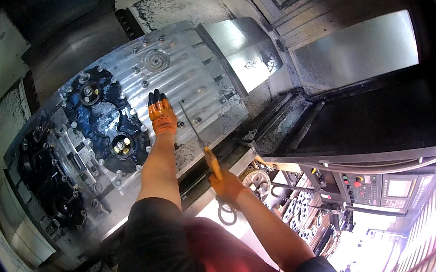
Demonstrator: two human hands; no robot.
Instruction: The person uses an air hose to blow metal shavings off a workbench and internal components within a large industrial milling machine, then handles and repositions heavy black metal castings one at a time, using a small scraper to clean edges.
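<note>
Metal plate (189, 79), ridged, beneath left hand (162, 116), fingers slightly apart, right hand (227, 185), fingers clamped round slender yellow-handled tool (212, 161)

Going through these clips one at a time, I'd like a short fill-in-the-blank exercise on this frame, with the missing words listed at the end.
1. The glove on the left hand is mostly ____ in colour.
2. The person's ____ grips the tool with the long thin rod.
3. In the picture, the blue-black metal part lies to the ____ of the gloved left hand.
4. The control panel appears toward the picture's lower ____ corner.

Missing words: orange; right hand; left; right.
</note>
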